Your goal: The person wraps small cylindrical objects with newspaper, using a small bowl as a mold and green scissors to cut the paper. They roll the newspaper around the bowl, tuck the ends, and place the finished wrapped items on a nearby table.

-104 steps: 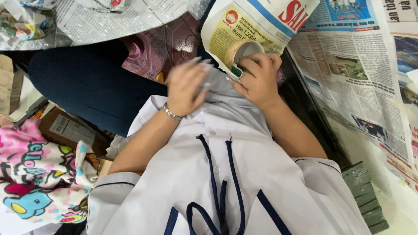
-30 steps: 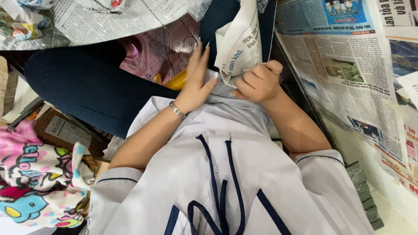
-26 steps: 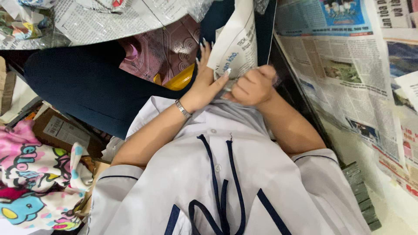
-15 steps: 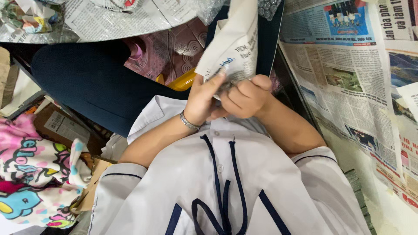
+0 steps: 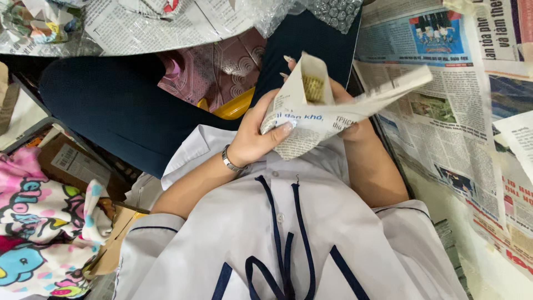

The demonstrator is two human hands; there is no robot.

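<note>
Newspaper bundle [image 5: 311, 119] cupped upright between both hands [image 5: 261, 133].

Open room lies over the dark-trousered lap [image 5: 105, 111], left of the left hand [image 5: 255, 136]. Right side bounded by spread newspapers [image 5: 444, 111]; the wrapped bundle's loose flap [image 5: 388, 91] juts across it. Far edge blocked by bubble wrap [image 5: 327, 11].

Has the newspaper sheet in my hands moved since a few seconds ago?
Yes. The newspaper sheet is now folded around the item and pulled closer to the white shirt, with its loose end pointing right over the spread newspapers.
</note>
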